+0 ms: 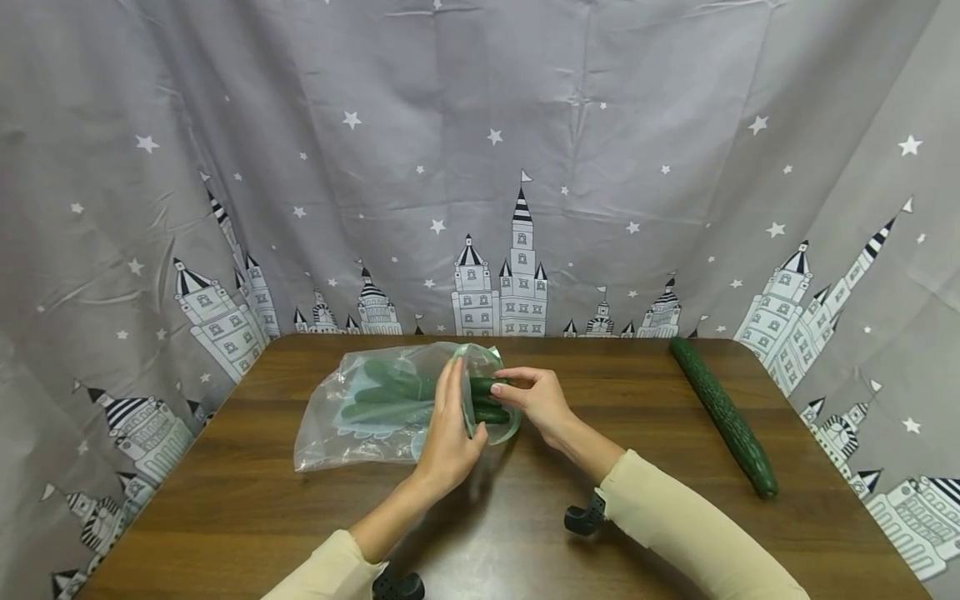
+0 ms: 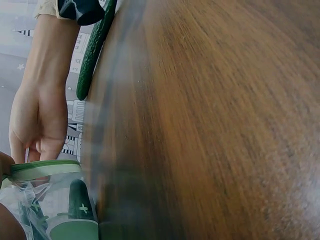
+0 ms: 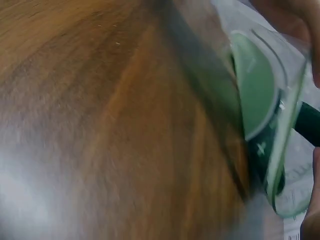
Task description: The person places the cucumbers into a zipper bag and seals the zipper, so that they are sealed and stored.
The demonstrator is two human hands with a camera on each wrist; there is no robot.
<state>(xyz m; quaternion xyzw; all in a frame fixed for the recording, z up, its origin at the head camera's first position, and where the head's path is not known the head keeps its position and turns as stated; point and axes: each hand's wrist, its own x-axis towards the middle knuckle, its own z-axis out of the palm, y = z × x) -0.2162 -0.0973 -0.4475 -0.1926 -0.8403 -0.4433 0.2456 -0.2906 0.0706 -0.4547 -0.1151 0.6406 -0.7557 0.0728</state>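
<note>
A clear zip bag (image 1: 318, 429) with a green-edged mouth lies on its side at the left of the table's middle, with cucumbers inside. My left hand (image 1: 448, 442) holds the bag's mouth, its fingers along the near side of the rim and the thumb at the lower edge. At the opening, my right hand (image 1: 542, 404) pinches the end of a cucumber (image 1: 482, 387) that lies mostly within the bag. Just below it, another cucumber (image 1: 491, 413) shows its end at the mouth. In the right wrist view, the bag's green rim (image 3: 282, 145) stands apart from its other side.
A long cucumber (image 1: 726, 417) lies slantwise on the right side of the brown wooden table (image 1: 615, 517). Behind the table hangs a grey curtain (image 1: 645, 200) printed with castles and stars.
</note>
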